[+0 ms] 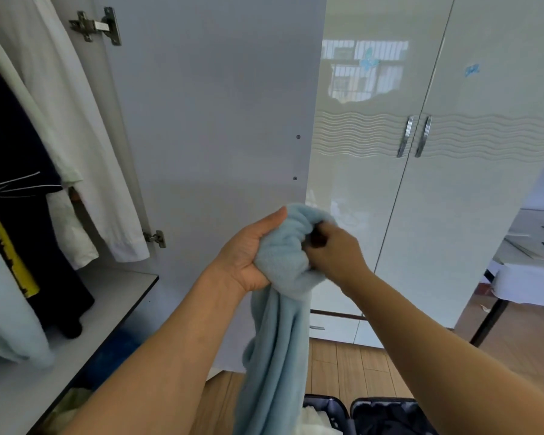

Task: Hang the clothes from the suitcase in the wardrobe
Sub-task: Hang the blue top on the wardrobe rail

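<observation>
Left hand point(248, 255): fingers curled round the bunched top of the light blue garment point(280, 309), palm facing the camera.
Right hand point(335, 252): gripping the same bunch from the other side, fingers buried in the fabric.
Light blue garment: fleecy, held up in front of the open wardrobe door point(208, 136); its length hangs straight down between the forearms.
Suitcase point(374, 416): dark, open on the wooden floor point(358, 368) directly below the hands, with white cloth point(314, 419) showing inside.
Wardrobe interior: on the left, a white garment point(76, 152), a navy piece with a yellow stripe point(16, 233) and a pale blue piece point(10, 334) hang over the shelf point(107, 296).
Closed doors point(437, 183): glossy, wavy relief band, two metal handles point(413, 136).
Writing: a small blue sticker point(471, 70) on the right door, too blurred to read.
Worktop point(534, 246): far right, white-covered, with dark items on it.
</observation>
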`<state>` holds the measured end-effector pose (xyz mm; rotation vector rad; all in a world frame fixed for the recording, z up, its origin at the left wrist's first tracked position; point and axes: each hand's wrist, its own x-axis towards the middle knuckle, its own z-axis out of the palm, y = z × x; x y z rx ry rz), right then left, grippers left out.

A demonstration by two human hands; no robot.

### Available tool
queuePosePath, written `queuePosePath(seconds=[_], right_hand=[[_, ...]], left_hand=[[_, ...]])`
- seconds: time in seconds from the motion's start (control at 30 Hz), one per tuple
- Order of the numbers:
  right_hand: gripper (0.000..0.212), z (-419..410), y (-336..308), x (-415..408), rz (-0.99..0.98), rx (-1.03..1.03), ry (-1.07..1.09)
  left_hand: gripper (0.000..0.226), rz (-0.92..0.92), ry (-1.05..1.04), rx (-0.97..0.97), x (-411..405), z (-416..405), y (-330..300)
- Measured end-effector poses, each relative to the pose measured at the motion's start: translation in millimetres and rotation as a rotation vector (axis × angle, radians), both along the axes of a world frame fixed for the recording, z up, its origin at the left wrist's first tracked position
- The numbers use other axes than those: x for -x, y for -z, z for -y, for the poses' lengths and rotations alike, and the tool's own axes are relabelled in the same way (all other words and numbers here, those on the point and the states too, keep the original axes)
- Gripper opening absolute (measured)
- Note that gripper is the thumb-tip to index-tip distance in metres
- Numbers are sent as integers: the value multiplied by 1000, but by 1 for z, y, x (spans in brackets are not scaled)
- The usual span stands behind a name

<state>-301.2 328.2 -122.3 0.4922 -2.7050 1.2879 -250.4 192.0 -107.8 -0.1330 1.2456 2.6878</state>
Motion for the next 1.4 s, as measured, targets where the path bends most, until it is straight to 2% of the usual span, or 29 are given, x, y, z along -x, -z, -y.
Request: queuePosePath(seconds=[0.03,0.1,0.23,0.3,0.33,0.4,0.47,0.53,0.57,0.6,0.63,0.67,0.7,0.73,0.8,0.87,0.9,0.93,0.97,1.03,1.07,1.13,1.2,1.23,1.27,1.3,1.37,1.4], right_hand=[[28,3,7,1,-57,-192,-19],[37,8,18,0,-30,-372,-67],[47,12,26,4,-13,-446,-68],[42,10,22,8,59,-399,-37],[33,8,18,10,130,-284,-37],[17,4,1,11,334,181,-50],[21,-5,-17,13,566,683,-47],[22,-16,-29,17,712,1077,-84],[22,-19,-32,19,738,1208,-116],[22,-20,-36,18,744,1278,-163],[22,-20,-39,16,737,1304,-213],[22,-20,-38,16,713,1320,-251],[23,-19,-39,14,694,1327,-309],[23,-18,-40,12,678,1308,-341],[21,-14,-44,8,707,1273,-384],[73,-12,-43,9,825,1278,-448],[91,-12,-43,7,856,1263,-453],[89,-12,-43,5,877,1251,-461],[69,-13,-44,2,877,1213,-483],[13,-13,-43,-6,802,1130,-501],[11,-13,-42,-9,748,1101,-504],[26,-16,-38,-13,636,1040,-487],[36,-22,-39,-18,516,959,-402],[37,-27,-39,-20,440,875,-318],[35,-33,-36,-15,351,723,-210],[31,-37,-33,-10,270,534,-88],[22,-43,-27,2,248,134,87],[20,-42,-25,4,265,-16,112]], left_hand=[[45,-23,-44,12,0,-1,-2],[44,-57,-136,37,3,-5,0],[32,-89,-196,59,5,-7,12],[34,-94,-205,67,8,-1,15],[35,-87,-219,84,10,2,16],[29,-55,-309,152,14,9,19],[29,12,-441,295,17,18,23],[47,100,-532,522,18,24,27],[58,161,-571,760,17,25,27],[64,213,-630,1081,13,22,24],[61,180,-727,1353,11,18,19],[49,23,-838,1502,7,11,12],[33,-187,-894,1521,3,4,1],[19,-340,-871,1495,-1,-3,-9],[18,-401,-673,1503,0,-9,-16],[23,-318,-427,1623,2,-12,-14],[29,-281,-320,1678,4,-12,-12],[36,-250,-228,1694,5,-12,-8],[45,-219,-159,1700,7,-14,-4],[60,-140,-70,1774,16,-14,7],[66,-112,-33,1872,19,-14,11],[67,-84,-43,2020,26,-9,19],[58,-118,-179,1968,26,-3,24],[51,-154,-273,1865,25,0,27],[44,-152,-378,1646,22,3,26],[39,-119,-463,1321,20,4,21],[38,-7,-451,691,14,-3,11],[39,19,-407,495,9,-8,5]])
